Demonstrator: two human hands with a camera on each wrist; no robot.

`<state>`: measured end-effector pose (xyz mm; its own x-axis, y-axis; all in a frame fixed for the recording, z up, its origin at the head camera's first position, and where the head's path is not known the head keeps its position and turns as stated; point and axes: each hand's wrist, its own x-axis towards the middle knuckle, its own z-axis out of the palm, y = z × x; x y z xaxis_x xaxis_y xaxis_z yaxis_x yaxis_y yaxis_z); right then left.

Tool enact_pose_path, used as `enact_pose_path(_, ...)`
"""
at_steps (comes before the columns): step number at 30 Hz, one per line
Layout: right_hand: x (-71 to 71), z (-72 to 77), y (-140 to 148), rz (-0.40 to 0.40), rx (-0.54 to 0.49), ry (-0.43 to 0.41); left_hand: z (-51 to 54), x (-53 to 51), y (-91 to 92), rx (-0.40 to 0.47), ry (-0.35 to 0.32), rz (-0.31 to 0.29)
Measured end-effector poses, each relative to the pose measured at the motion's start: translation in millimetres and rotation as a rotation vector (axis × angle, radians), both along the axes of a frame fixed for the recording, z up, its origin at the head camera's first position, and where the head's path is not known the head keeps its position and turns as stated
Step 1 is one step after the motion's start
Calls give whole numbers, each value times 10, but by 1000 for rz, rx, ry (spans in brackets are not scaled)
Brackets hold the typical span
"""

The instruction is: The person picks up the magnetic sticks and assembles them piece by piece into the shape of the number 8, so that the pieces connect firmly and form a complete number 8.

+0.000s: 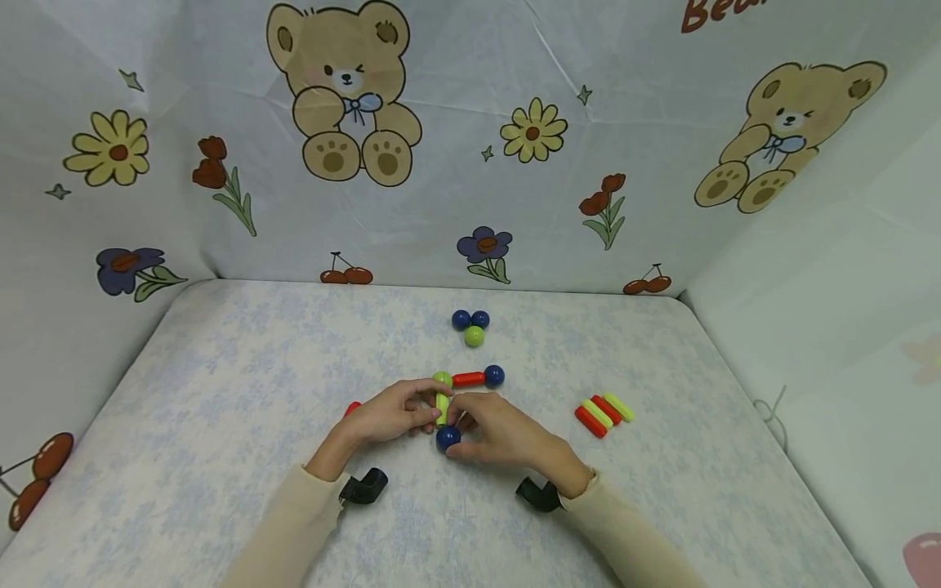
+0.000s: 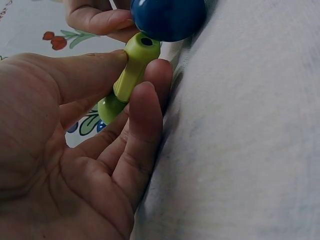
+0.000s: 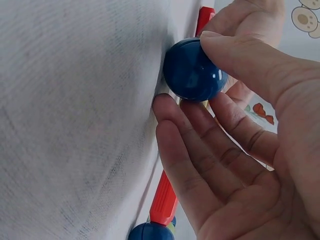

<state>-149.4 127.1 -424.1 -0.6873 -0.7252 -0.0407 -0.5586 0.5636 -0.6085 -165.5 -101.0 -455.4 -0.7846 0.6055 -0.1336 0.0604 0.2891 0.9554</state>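
Pinching a green rod (image 1: 442, 406) is the left hand (image 1: 393, 412); the right hand (image 1: 506, 429) grips a blue ball (image 1: 448, 439). Lettering (image 1: 720, 11) "Bea" stands above the table's (image 1: 647, 335) far-right corner.

Person's two forearms (image 1: 287, 523) in cream sleeves (image 1: 632, 531) reach fwd from the bottom edge, angled inward. Bare L hand (image 1: 393, 412) & R hand (image 1: 503, 429) are nr ctr, just beside e/o, palms turned in. Each pinches: L thumb (image 2: 90, 70) vs. fingers (image 2: 145, 112), R thumb (image 3: 242, 60) likewise, other fingers curved.
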Motion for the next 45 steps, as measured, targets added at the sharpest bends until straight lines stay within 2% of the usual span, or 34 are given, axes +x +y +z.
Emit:
enact_pose_path(9, -6, -2, -9, -15, 27, -1, 16, 14, 13, -5, 12, 5)
enact_pose_path(14, -17, 2, 17, -8, 41, 25, 28, 23, 13, -22, 33, -1)
enact_pose_path(18, -62, 33, 92, -14, 24, 64, 59, 26, -3, -49, 24, -25)
enact_pose_path(24, -185, 23, 248, -126, -32, 203, 93, 26, -34, -68, -4, -69)
enact_pose_path(26, -218, 0, 281, -180, -30, 261, 95, 27, -39, -58, -7, -76)
enact_pose_path(29, -249, -26, 304, -253, -9, 301, 88, 29, -40, -47, -9, -79)
enact_pose_path(35, -262, -39, 312, -334, 47, 283, 66, 29, -28, -42, -3, -72)
enact_pose_path(45, -266, -27, 334, -319, 33, 236, 71, 34, -32, -46, 0, -63)
